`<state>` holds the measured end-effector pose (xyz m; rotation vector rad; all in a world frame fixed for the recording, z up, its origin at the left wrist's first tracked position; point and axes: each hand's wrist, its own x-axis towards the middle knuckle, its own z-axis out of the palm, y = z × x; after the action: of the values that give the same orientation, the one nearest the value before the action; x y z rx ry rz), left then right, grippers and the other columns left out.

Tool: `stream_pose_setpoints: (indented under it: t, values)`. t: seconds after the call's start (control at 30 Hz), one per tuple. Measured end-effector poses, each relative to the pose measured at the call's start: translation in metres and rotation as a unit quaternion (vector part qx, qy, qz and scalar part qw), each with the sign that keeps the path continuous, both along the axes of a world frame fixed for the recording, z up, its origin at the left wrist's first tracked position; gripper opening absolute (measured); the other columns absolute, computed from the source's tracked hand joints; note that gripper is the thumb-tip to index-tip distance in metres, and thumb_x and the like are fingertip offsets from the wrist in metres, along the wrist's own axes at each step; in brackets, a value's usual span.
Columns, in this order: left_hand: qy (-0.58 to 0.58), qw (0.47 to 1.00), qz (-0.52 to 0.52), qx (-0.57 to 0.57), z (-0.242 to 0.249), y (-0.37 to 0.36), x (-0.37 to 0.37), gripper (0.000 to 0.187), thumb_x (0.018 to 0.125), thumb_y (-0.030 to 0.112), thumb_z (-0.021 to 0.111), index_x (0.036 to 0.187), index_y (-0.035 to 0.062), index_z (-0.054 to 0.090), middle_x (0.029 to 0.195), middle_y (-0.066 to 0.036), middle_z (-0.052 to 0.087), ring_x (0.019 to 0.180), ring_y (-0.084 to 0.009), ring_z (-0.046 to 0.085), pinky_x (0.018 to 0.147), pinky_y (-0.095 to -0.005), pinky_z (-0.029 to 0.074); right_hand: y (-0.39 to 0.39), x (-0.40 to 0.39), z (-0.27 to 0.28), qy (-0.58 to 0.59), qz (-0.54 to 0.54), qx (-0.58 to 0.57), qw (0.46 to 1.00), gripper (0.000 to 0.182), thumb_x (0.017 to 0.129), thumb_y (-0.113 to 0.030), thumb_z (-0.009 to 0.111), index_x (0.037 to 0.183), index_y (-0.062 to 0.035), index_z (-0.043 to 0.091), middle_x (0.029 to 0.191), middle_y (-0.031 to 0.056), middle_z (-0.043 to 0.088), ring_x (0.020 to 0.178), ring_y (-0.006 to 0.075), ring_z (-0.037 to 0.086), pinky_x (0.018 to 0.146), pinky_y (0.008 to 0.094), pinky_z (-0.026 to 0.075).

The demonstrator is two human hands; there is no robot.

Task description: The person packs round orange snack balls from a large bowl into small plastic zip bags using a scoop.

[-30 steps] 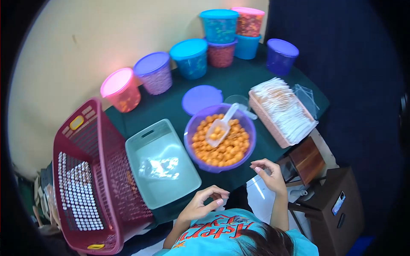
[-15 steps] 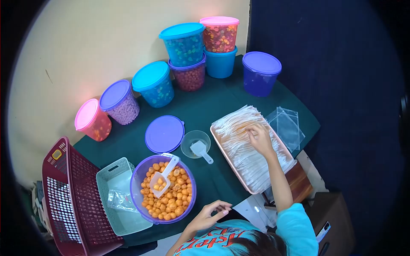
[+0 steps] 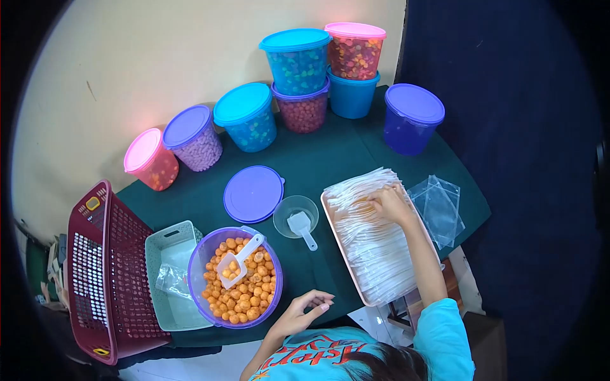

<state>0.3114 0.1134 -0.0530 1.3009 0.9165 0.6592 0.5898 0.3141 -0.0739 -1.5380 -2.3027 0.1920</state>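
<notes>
My right hand (image 3: 390,204) is over a pink tray (image 3: 344,259) packed with a row of thin white-and-clear plastic packets (image 3: 372,254). Its fingers are bent together and reach down among the packets near the far end; whatever lies between the fingertips is hidden. My left hand (image 3: 304,312) rests in the air by the table's front edge, fingers loosely stretched and holding nothing. Nearest to it is a purple tub (image 3: 277,289) of round orange snack balls (image 3: 249,297), with a white scoop (image 3: 236,263) lying on top, some balls in its bowl.
A clear bowl (image 3: 286,206) holds another white scoop (image 3: 301,225), beside a purple lid (image 3: 254,193). Several lidded tubs, one a blue tub (image 3: 245,124), line the back. Leftward are a green basket (image 3: 181,317) and maroon basket (image 3: 121,286). Clear bags (image 3: 437,209) lie right of the tray.
My right hand has lowered onto the packets, its fingers now down among them. My left hand stays near the front edge, empty. The whole view has shifted a little.
</notes>
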Motion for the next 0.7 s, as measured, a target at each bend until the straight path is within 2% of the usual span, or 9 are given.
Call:
stream_pose_setpoints:
  t: [0.17,0.27,0.33,0.4,0.47,0.5,0.53,0.6,0.7]
  values:
    - [0.006,1.000,-0.003,0.008,0.002,0.002,0.001,0.023,0.084,0.012,0.051,0.104,-0.0012,0.051,0.095,-0.008,0.057,0.088,-0.0129,0.053,0.079,-0.0264,0.040,-0.011,0.004,0.020,-0.012,0.046,0.001,0.999,0.014,0.071,-0.012,0.056,0.083,-0.0097,0.063,0.073,0.0085,0.063,0.079,0.0245,0.057,0.082,0.0399,0.034]
    - [0.002,1.000,0.001,0.016,0.006,-0.001,-0.003,0.023,0.084,0.011,0.051,0.104,-0.0011,0.051,0.095,-0.008,0.056,0.089,-0.0130,0.053,0.079,-0.0263,0.040,-0.012,0.005,0.023,0.102,0.045,-0.001,0.994,0.008,0.072,-0.010,0.055,0.078,-0.0058,0.059,0.073,0.0120,0.061,0.075,0.0286,0.057,0.076,0.0375,0.039]
    - [-0.001,1.000,0.006,0.025,0.010,-0.005,-0.007,0.023,0.084,0.011,0.051,0.104,-0.0011,0.051,0.096,-0.008,0.056,0.089,-0.0130,0.053,0.079,-0.0262,0.040,-0.016,0.003,0.038,0.182,0.009,0.060,0.981,0.006,0.073,-0.007,0.054,0.078,-0.0029,0.054,0.073,0.0155,0.060,0.071,0.0320,0.057,0.068,0.0362,0.043]
    - [-0.019,0.999,0.014,0.023,0.016,-0.010,-0.014,0.023,0.084,0.010,0.050,0.104,-0.0022,0.051,0.095,-0.009,0.054,0.088,-0.0140,0.053,0.078,-0.0270,0.041,-0.028,-0.005,0.060,0.207,0.014,0.102,0.973,0.005,0.075,-0.001,0.052,0.080,0.0003,0.052,0.073,0.0157,0.060,0.069,0.0284,0.060,0.064,0.0343,0.045]
    - [-0.061,0.997,0.027,0.046,0.030,-0.016,-0.023,0.024,0.085,0.012,0.050,0.104,-0.0022,0.051,0.095,-0.010,0.054,0.087,-0.0140,0.053,0.078,-0.0272,0.041,-0.047,-0.022,0.087,0.388,-0.040,0.167,0.905,0.001,0.079,0.002,0.049,0.079,0.0025,0.050,0.073,0.0133,0.061,0.066,0.0218,0.062,0.059,0.0293,0.047]
    - [-0.105,0.992,0.038,0.065,0.036,-0.018,-0.029,0.026,0.085,0.014,0.049,0.105,-0.0022,0.051,0.095,-0.010,0.054,0.087,-0.0139,0.053,0.077,-0.0275,0.041,-0.059,-0.032,0.098,0.458,-0.047,0.159,0.873,0.002,0.083,0.001,0.046,0.083,0.0018,0.048,0.074,0.0111,0.060,0.062,0.0147,0.059,0.054,0.0241,0.046]
    - [-0.147,0.984,0.049,0.088,0.040,-0.020,-0.037,0.027,0.085,0.015,0.049,0.105,-0.0046,0.050,0.095,-0.011,0.052,0.088,-0.0157,0.052,0.079,-0.0297,0.042,-0.076,-0.042,0.110,0.458,-0.041,0.159,0.874,0.002,0.083,0.001,0.046,0.083,0.0018,0.048,0.074,0.0111,0.060,0.062,0.0147,0.059,0.054,0.0241,0.046]
    - [-0.255,0.951,0.118,0.131,0.049,-0.019,-0.052,0.033,0.086,0.019,0.048,0.106,-0.0062,0.048,0.095,-0.012,0.052,0.088,-0.0177,0.052,0.079,-0.0305,0.041,-0.110,-0.069,0.128,0.621,-0.004,0.023,0.784,0.006,0.084,0.000,0.046,0.090,-0.0004,0.046,0.077,0.0110,0.060,0.056,0.0114,0.056,0.049,0.0214,0.045]
    - [-0.282,0.924,0.205,0.156,0.058,-0.009,-0.070,0.065,0.086,0.049,0.028,0.120,-0.0052,0.037,0.109,-0.016,0.047,0.099,-0.0225,0.047,0.087,-0.0368,0.036,-0.153,-0.131,0.122,0.672,0.047,-0.103,0.732,0.014,0.084,-0.003,0.047,0.097,-0.0010,0.041,0.080,0.0126,0.060,0.053,0.0094,0.054,0.046,0.0204,0.045]
